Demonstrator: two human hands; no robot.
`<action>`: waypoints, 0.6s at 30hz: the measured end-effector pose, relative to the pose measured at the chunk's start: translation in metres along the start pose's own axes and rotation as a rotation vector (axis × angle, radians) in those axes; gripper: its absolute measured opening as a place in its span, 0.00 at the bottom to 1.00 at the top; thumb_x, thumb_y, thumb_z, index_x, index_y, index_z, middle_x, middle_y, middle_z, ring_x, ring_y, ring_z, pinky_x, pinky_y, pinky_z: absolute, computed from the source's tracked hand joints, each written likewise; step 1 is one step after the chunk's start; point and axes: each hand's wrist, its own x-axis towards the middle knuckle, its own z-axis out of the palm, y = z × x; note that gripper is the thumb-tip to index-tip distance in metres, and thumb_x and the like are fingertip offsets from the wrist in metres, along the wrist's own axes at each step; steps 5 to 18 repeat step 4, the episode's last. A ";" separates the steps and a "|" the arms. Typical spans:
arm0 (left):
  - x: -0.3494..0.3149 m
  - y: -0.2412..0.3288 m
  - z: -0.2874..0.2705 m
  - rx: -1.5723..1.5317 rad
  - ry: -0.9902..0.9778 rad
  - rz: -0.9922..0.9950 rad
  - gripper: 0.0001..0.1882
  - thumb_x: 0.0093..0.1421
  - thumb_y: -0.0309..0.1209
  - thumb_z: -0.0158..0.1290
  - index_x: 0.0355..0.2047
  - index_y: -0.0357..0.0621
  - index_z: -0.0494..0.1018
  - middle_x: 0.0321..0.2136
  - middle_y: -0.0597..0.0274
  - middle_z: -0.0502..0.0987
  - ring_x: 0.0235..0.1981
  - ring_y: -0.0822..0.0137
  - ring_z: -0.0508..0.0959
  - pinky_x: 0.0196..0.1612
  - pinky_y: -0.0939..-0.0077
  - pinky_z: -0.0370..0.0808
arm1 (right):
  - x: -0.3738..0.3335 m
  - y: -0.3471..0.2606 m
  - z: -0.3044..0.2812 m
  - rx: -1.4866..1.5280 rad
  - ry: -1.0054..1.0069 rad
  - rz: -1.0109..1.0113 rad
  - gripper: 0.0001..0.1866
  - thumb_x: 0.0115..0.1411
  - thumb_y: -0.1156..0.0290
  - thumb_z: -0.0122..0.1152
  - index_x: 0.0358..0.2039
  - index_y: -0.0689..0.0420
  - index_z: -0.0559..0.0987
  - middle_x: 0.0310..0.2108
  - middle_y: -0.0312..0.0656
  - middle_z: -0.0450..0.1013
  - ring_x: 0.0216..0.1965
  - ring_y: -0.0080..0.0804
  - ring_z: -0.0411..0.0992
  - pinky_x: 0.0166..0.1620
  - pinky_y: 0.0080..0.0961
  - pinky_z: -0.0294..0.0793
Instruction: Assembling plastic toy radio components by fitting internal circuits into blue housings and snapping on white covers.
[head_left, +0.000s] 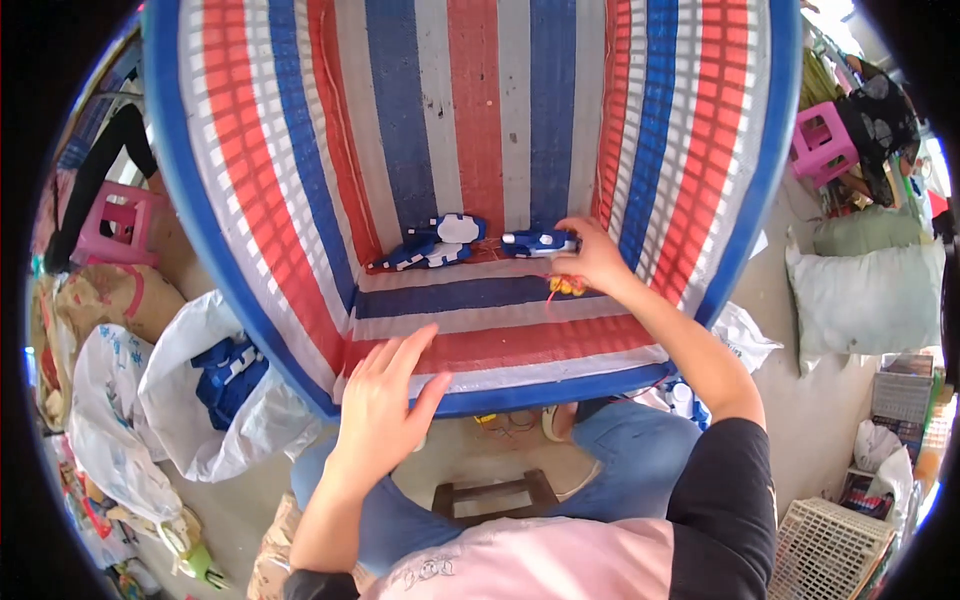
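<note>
My right hand (592, 256) reaches into a large bin lined with red, white and blue striped cloth (476, 110). Its fingers and thumb close round the right end of a small blue and white plastic piece (538, 243). Just below the thumb is a small yellow-orange part (568, 287) with a thin red wire. To the left, more blue and white plastic pieces (440, 243) lie together on the striped lining. My left hand (383, 405) hovers over the bin's near left edge, fingers stretched and thumb apart, holding nothing.
The bin has a thick blue rim (530, 397). At left, a white plastic bag (165, 400) holds blue pieces (232, 380). Pink stools (118, 225) stand on both sides, with people nearby. A pale sack (868, 295) and a cream plastic basket (830, 550) sit at right.
</note>
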 end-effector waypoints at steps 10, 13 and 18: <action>0.006 0.010 0.017 -0.293 0.014 0.102 0.50 0.50 0.47 0.61 0.65 0.45 0.44 0.63 0.50 0.51 0.63 0.51 0.54 0.61 0.54 0.55 | -0.076 -0.120 -0.036 1.146 -0.309 0.434 0.35 0.46 0.68 0.65 0.53 0.69 0.65 0.42 0.47 0.72 0.43 0.34 0.72 0.48 0.23 0.68; 0.006 0.010 0.017 -0.293 0.014 0.102 0.50 0.50 0.47 0.61 0.65 0.45 0.44 0.63 0.50 0.51 0.63 0.51 0.54 0.61 0.54 0.55 | -0.076 -0.120 -0.036 1.146 -0.309 0.434 0.35 0.46 0.68 0.65 0.53 0.69 0.65 0.42 0.47 0.72 0.43 0.34 0.72 0.48 0.23 0.68; 0.006 0.010 0.017 -0.293 0.014 0.102 0.50 0.50 0.47 0.61 0.65 0.45 0.44 0.63 0.50 0.51 0.63 0.51 0.54 0.61 0.54 0.55 | -0.076 -0.120 -0.036 1.146 -0.309 0.434 0.35 0.46 0.68 0.65 0.53 0.69 0.65 0.42 0.47 0.72 0.43 0.34 0.72 0.48 0.23 0.68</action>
